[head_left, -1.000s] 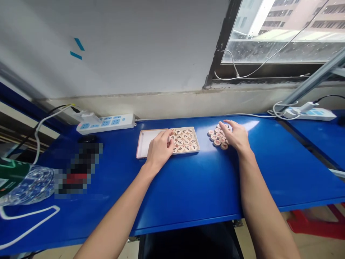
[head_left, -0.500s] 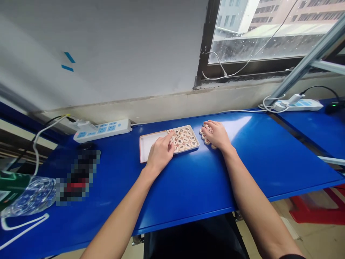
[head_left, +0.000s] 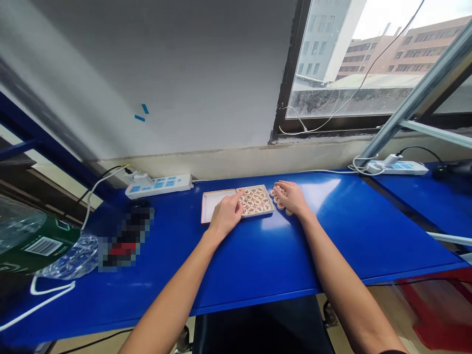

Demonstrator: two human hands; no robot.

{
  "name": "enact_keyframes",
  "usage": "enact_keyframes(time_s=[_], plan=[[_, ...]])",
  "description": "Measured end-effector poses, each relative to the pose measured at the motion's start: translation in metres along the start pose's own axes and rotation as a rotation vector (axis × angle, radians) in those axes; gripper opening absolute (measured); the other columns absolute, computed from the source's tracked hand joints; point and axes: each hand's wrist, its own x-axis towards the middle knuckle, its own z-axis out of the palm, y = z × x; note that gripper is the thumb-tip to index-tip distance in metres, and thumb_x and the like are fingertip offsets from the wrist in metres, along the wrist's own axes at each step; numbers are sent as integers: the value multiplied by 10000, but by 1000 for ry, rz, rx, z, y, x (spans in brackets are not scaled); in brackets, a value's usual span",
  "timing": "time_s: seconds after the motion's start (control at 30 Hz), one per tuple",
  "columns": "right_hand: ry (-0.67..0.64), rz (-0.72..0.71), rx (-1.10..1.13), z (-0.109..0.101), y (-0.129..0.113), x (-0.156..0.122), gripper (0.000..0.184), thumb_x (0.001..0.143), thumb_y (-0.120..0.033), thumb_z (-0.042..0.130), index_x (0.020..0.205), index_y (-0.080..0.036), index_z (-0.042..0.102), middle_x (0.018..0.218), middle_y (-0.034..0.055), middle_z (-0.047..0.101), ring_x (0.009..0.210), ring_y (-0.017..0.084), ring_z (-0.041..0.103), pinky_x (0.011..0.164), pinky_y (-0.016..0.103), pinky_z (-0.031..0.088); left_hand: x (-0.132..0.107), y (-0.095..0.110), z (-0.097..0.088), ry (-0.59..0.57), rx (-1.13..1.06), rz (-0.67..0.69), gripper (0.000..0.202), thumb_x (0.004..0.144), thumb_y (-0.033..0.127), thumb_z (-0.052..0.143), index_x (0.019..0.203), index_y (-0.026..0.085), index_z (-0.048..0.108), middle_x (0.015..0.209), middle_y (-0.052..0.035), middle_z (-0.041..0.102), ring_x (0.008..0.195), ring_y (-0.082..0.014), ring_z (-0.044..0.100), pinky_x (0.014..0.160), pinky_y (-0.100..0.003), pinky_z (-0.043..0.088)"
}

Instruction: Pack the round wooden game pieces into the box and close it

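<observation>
A shallow wooden tray (head_left: 212,204) lies on the blue table (head_left: 258,260); its right half holds several round wooden chess pieces (head_left: 256,200), its left half is bare. My left hand (head_left: 225,216) rests on the tray's front edge, fingers curled, fingertips touching the leftmost pieces. Just right of the tray sits a loose cluster of pieces (head_left: 276,196). My right hand (head_left: 292,197) lies over that cluster, fingers bent down onto the pieces. Whether either hand grips a piece is hidden.
A white power strip (head_left: 160,185) lies at the back left with cables. A clear plastic bottle (head_left: 40,246) and a blurred dark object (head_left: 125,239) sit at the left. A second power strip (head_left: 400,168) lies at the right by a slanted metal bar (head_left: 416,101). A window is behind.
My right hand has pushed the loose pieces left, up against the tray. The left hand stays at the tray. The camera has tilted upward and drawn back.
</observation>
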Motion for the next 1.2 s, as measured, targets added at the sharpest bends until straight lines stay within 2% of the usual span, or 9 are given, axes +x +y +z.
enact_keyframes(time_s=[0.13, 0.33, 0.5, 0.63, 0.87, 0.97, 1.1, 1.2], plan=[[5, 4, 47, -3, -1, 0, 381, 990, -437, 542, 1177, -208, 781, 1285, 126, 760, 1279, 308, 648, 1131, 502, 487, 1, -3, 2, 9, 7, 13, 518, 974, 166, 562, 1487, 222, 614, 1052, -96, 767, 943, -242, 719, 897, -375, 587], [51, -102, 12, -11, -9, 3, 273, 898, -344, 647, 1086, -211, 793, 1169, 98, 794, 1228, 321, 638, 1126, 515, 471, 2, -4, 4, 12, 0, 50, 500, 975, 173, 539, 1465, 215, 632, 1145, -105, 774, 992, -252, 726, 934, -377, 580], [-34, -123, -75, -7, -27, 4, 218, 829, -244, 688, 1007, -239, 814, 1028, 92, 800, 1229, 344, 590, 1081, 519, 492, 2, -3, 3, 17, 20, 45, 509, 957, 165, 555, 1457, 216, 640, 1099, -102, 777, 1003, -265, 730, 910, -370, 587], [-51, -142, -104, -5, -32, 3, 294, 808, -168, 658, 1053, -223, 811, 1065, 103, 793, 1180, 330, 598, 1042, 478, 521, 2, -6, 6, 26, -34, 56, 488, 953, 150, 554, 1423, 220, 662, 1137, -94, 779, 979, -242, 736, 933, -370, 588], [-35, -105, -99, -4, -28, 0, 290, 820, -169, 648, 1054, -212, 814, 1015, 98, 797, 1166, 335, 612, 1036, 470, 520, 2, -4, 4, 7, -43, 53, 502, 949, 124, 544, 1432, 204, 652, 1232, -105, 770, 1026, -256, 736, 961, -394, 581], [23, -94, -75, -3, -31, -1, 285, 838, -193, 631, 1061, -218, 807, 1026, 99, 798, 1134, 332, 632, 1025, 479, 521, 1, -1, 4, 5, -41, 46, 508, 950, 125, 541, 1440, 208, 649, 1240, -102, 769, 1030, -259, 738, 963, -390, 579], [132, -71, 18, -7, -42, 0, 245, 888, -312, 618, 1050, -221, 779, 991, 91, 793, 941, 284, 679, 920, 445, 543, 2, -1, 7, 15, -70, 43, 496, 947, 119, 549, 1420, 218, 662, 1291, -98, 753, 1069, -250, 733, 986, -379, 576], [122, -90, 71, -8, -58, -1, 229, 903, -377, 620, 1009, -224, 755, 869, 67, 759, 795, 241, 670, 810, 392, 527, 3, -3, 10, 36, -129, 34, 505, 924, 112, 583, 1413, 213, 658, 1316, -95, 741, 1012, -228, 736, 976, -363, 585]])
